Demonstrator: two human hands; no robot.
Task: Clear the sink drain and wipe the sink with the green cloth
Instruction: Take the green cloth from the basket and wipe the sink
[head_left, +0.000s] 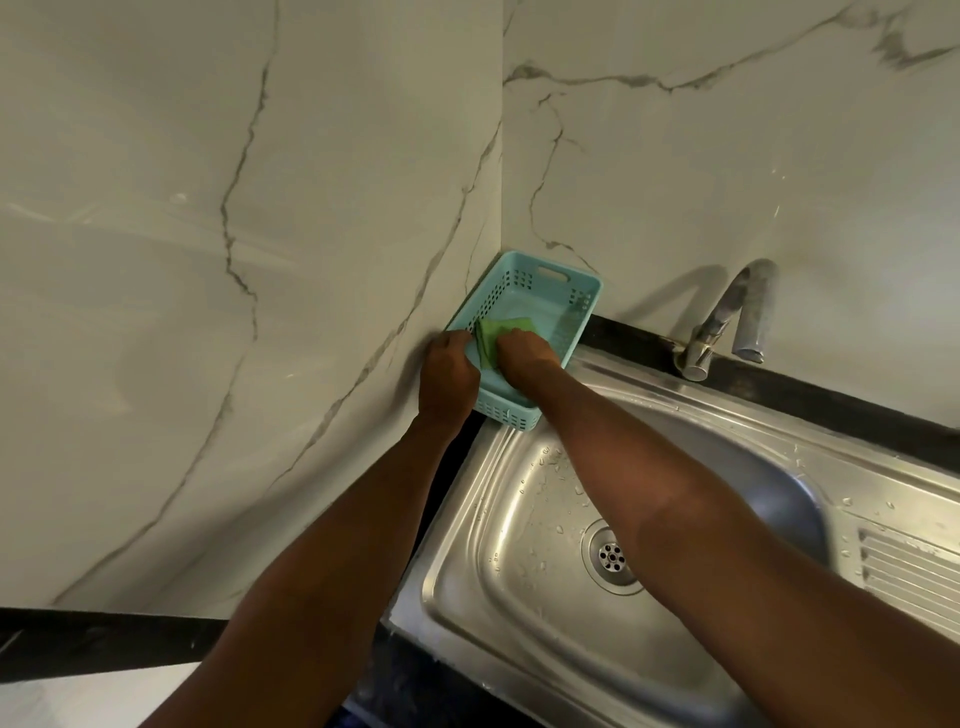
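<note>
A folded green cloth (500, 328) lies inside a light blue perforated basket (566, 291) that stands in the corner at the sink's far left. My right hand (524, 353) reaches into the basket and rests on the cloth, its fingers hidden underneath. My left hand (447, 371) grips the basket's left rim beside the cloth. Below them is the steel sink (498, 525), its bowl wet with droplets. The round drain (612, 557) shows an open strainer with nothing visible on it; my right forearm covers its right side.
A metal tap (727, 319) stands at the back behind the sink on a black counter strip (810, 395). White marble walls (260, 260) meet in the corner behind the basket. A ribbed draining board (914, 571) lies to the right of the bowl.
</note>
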